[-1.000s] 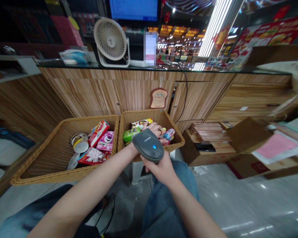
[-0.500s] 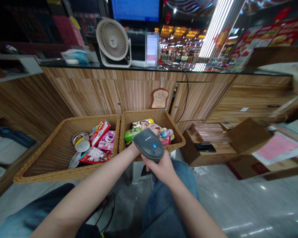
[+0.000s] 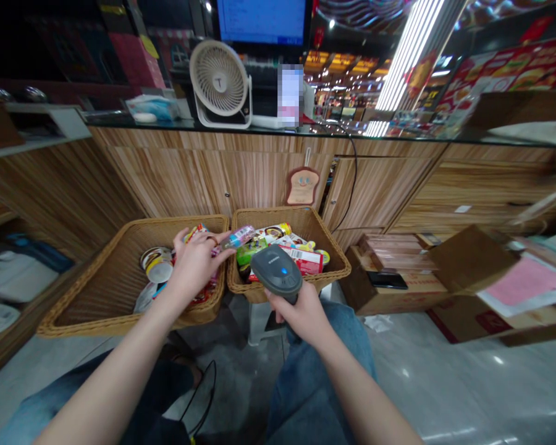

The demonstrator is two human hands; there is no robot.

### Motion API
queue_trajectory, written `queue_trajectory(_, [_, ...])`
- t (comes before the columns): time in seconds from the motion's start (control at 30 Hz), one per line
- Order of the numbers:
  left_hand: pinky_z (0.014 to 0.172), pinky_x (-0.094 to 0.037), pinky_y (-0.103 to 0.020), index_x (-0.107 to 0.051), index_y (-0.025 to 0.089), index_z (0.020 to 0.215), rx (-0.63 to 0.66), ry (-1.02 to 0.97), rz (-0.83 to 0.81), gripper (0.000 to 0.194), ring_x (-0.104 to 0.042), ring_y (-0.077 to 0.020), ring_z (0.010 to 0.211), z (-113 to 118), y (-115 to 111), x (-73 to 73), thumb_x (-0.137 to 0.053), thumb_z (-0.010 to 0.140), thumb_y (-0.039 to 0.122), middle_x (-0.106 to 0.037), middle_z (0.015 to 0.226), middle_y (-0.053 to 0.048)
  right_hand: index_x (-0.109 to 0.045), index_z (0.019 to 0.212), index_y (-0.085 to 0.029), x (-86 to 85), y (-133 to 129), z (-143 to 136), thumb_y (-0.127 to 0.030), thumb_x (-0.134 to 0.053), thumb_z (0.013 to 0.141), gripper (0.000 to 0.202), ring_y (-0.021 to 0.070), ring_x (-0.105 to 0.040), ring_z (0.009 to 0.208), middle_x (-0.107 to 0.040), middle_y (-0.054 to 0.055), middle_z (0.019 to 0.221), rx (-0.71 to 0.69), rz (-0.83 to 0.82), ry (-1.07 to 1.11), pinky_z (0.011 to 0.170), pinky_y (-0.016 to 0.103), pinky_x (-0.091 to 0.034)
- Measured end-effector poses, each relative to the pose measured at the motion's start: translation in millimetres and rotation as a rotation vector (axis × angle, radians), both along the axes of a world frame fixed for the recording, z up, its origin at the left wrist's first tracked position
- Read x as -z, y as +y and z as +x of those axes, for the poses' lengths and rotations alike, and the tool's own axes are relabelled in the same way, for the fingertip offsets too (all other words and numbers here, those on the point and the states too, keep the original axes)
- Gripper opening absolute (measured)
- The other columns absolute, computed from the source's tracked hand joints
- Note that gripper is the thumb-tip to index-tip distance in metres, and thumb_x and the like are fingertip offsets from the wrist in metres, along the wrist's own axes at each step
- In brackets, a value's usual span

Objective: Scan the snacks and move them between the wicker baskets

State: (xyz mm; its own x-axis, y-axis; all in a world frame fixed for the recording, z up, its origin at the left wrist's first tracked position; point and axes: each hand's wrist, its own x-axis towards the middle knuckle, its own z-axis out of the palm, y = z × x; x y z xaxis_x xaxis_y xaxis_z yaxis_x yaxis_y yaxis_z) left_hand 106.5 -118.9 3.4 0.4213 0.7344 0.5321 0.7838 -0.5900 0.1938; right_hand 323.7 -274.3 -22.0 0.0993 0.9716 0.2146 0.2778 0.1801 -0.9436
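Barcode scanner [image 3: 277,269] points forward at center frame, right hand [image 3: 301,314] wrapped behind it, apparently to keep its front unblocked, as left hand [image 3: 195,264] pinches a pink-and-blue package [image 3: 242,235] where two wicker baskets [image 3: 104,262] meet.

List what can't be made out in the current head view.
All in the head view:
- Scanner: handle mostly hidden by the right grip.
- Small plastic package: near end covered by the left grip; label too small to read.
- Goods in the left basket: some hidden behind the left grip.
- Red box: left part behind the scanner; barcode digits too small.
- Monitor: top cut off by the frame edge, text blurred.
- Small upright screen: content pixelated.
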Motion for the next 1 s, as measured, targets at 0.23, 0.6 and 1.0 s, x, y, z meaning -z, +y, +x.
queue_trajectory(0.23, [0.121, -0.028, -0.062, -0.074, 0.033, 0.132, -0.003, -0.004, 0.032, 0.035, -0.073, -0.0337, 0.118, -27.2, -9.0, 26.4, -0.058, 0.104, 0.045, -0.082, 0.122, -0.009, -0.062, 0.079, -0.024, 3.7, 3.3, -5.7, -0.036, -0.071, 0.088, 0.017, 0.0159, -0.060, 0.042, -0.061, -0.005, 0.050, -0.048, -0.058, 0.007, 0.048, 0.024, -0.049])
queue_trajectory(0.6, [0.121, -0.029, -0.059, -0.071, 0.027, 0.138, -0.014, 0.011, 0.096, 0.037, -0.075, -0.0322, 0.118, -28.1, -10.3, 36.5, -0.057, 0.106, 0.040, -0.081, 0.123, -0.012, -0.061, 0.080, -0.024, 2.6, 2.1, -6.1, -0.036, -0.071, 0.088, 0.018, 0.0158, -0.061, 0.042, -0.061, -0.005, 0.052, -0.063, -0.108, 0.011, 0.049, 0.025, -0.050])
queue_trajectory(1.0, [0.120, -0.030, -0.058, -0.072, 0.025, 0.137, -0.023, 0.017, 0.085, 0.038, -0.075, -0.0327, 0.116, -28.1, -9.6, 38.8, -0.057, 0.106, 0.041, -0.082, 0.121, -0.014, -0.060, 0.081, -0.024, -2.5, 2.1, -6.0, -0.037, -0.068, 0.089, 0.017, 0.0172, -0.062, 0.041, -0.060, -0.005, 0.050, -0.067, -0.110, -0.024, 0.047, 0.025, -0.049])
